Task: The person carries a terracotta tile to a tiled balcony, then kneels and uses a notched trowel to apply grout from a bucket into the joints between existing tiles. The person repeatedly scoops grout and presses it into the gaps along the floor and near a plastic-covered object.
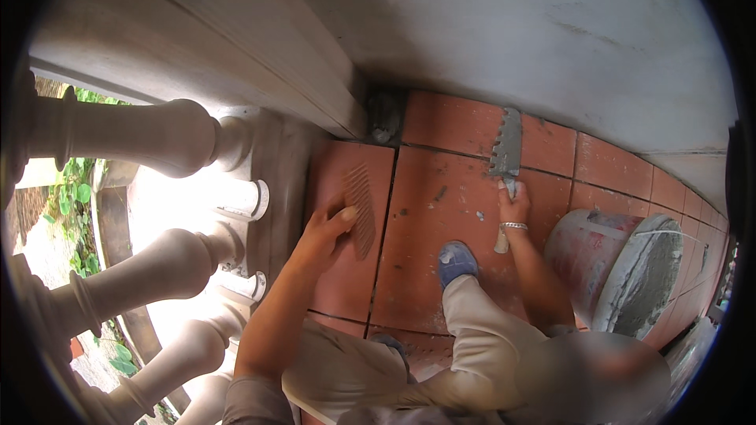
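My left hand (327, 232) grips a small reddish piece of tile (362, 208) by its edge, thumb on the near side. Parallel ridges run across the face of the piece that shows. It is held above a terracotta floor tile (335, 287) beside the balustrade. In my right hand (515, 205) is a notched trowel (508, 142), the fingers closed round its handle. The grey, mortar-smeared blade points away from me toward the wall, its teeth on the left side. Beyond the tile piece, a small untiled gap (386, 116) in the far corner shows rough grey mortar.
To the right of my right forearm, a bucket (579, 256) holds grey mortar (650, 279). Pale balusters (157, 267) line the left side. A grey wall (535, 39) bounds the far side. My blue shoe (457, 262) stands on the tiles, which carry mortar crumbs.
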Motion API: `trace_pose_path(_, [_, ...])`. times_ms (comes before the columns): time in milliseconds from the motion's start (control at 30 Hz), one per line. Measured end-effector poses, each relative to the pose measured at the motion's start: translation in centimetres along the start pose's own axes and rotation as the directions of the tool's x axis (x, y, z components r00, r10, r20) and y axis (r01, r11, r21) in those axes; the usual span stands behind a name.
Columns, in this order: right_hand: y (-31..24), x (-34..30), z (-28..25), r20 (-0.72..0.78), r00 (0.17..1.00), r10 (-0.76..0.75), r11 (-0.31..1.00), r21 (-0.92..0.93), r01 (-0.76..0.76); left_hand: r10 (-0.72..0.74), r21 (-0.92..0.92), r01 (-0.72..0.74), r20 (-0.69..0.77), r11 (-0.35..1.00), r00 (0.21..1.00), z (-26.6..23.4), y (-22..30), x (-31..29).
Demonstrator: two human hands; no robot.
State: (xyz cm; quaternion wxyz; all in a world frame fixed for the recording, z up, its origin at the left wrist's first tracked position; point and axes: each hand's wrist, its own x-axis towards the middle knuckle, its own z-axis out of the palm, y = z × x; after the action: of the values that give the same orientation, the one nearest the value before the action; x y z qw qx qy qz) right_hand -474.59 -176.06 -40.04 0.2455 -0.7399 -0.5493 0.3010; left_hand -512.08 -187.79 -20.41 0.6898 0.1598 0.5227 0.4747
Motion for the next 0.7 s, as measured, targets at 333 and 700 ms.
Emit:
trace_pose_path(333, [3.4, -0.2, 0.2, -0.034, 0.999, 0.009, 0.999, 0.040, -0.008, 0.286, 0.716, -0.094, -0.153, 0.692, 0.946, 4.0, 1.3, 12.2])
trace_pose_path(700, [4.6, -0.3, -0.8, 0.009, 0.997, -0.074, 0.992, 0.101, 0.073, 0.213, 0.919, 0.371, -0.392, 0.134, 0.895, 6.4, 3.6, 18.6])
